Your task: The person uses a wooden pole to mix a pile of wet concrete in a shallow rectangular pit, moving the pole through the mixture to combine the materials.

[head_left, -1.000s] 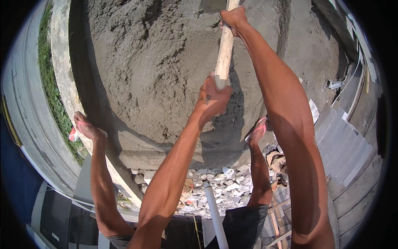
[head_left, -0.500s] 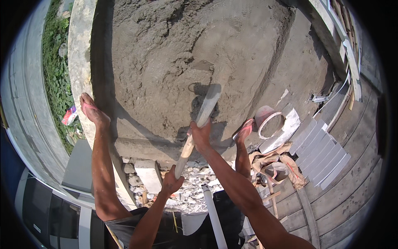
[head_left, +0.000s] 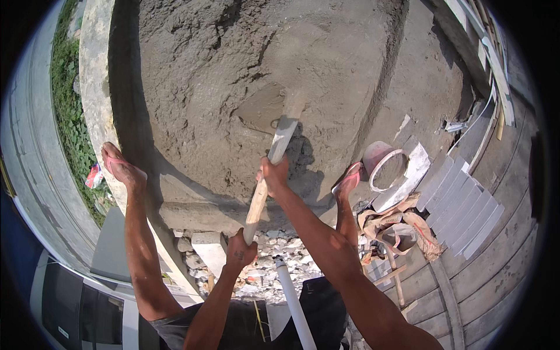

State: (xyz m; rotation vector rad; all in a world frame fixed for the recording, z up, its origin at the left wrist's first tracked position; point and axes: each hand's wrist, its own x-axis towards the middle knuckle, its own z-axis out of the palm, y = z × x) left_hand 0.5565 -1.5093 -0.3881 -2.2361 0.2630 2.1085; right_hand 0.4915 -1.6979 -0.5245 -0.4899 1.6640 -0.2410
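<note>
Both hands grip the pale wooden handle of a hoe, which slants up and away over a bed of wet grey mortar. My left hand is wrapped round the near end of the handle. Farther up, my right hand is closed round its middle. The far part of the handle is caked with mortar. The hoe's head, also coated, lies in the mortar, and its outline is partly hard to make out.
My sandalled feet stand on a concrete ledge at left and beside the mortar at right. A bucket, torn paper sacks and stacked grey strips lie at right. White rubble and a white pole are near me.
The hoe's handle and both hands have shifted slightly left in the picture. A coated part of the head now shows more clearly in the mortar. The whole view has also shifted a little.
</note>
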